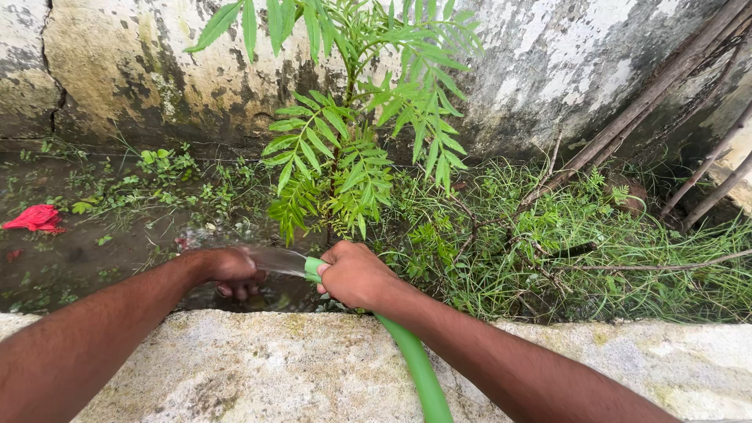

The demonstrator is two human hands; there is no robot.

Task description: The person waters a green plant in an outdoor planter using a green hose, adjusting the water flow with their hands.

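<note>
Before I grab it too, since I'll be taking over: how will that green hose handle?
The green hose bends over the stone ledge, so probably floppy. Water streams from its end onto the left hand, so likely slippery and weighty. The right hand grips near the tip.

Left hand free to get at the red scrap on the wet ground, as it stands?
Probably not without leaning: the left hand sits in the hose stream, and the red scrap lies far off left, though nothing blocks it.
</note>
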